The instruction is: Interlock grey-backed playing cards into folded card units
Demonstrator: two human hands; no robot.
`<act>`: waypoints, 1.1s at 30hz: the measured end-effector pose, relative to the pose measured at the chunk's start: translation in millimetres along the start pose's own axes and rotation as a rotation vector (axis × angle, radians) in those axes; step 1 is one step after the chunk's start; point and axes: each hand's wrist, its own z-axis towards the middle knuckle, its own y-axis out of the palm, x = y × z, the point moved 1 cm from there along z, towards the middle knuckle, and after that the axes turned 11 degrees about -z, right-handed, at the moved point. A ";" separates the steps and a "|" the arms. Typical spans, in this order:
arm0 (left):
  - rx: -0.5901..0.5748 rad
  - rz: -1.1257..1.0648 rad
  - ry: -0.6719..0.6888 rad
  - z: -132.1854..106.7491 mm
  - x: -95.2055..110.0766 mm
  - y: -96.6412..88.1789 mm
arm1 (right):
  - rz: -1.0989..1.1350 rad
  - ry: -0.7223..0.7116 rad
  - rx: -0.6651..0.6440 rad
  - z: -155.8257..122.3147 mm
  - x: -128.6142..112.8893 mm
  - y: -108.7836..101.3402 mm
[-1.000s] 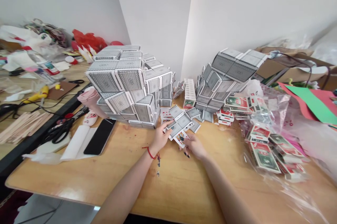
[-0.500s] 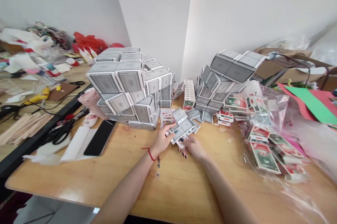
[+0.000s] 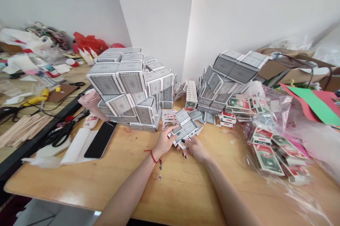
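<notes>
Showing less of the picture side than a second ago in the playing cards [image 3: 187, 127], with the left hand [image 3: 165, 142] now slightly nearer the right hand [image 3: 196, 147] and with more of the loose face-up cards [image 3: 169, 117] uncovered behind. Clamped in both hands, thumbs on top, over the table [image 3: 172, 194], on the near side of the gap between the left card stack [image 3: 130, 81] and the right card stack [image 3: 224, 84]. Pointing, seemingly, to a closer gathering of the cards, with nothing let go yet and the exact fit partly hidden.

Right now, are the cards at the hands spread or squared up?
Spread: the cards overlap unevenly, with several grey backs visible separately.
</notes>
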 end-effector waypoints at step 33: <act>0.060 -0.004 0.018 -1.4 -1.8 -1.5 | 0.016 0.079 0.254 5.1 12.4 8.2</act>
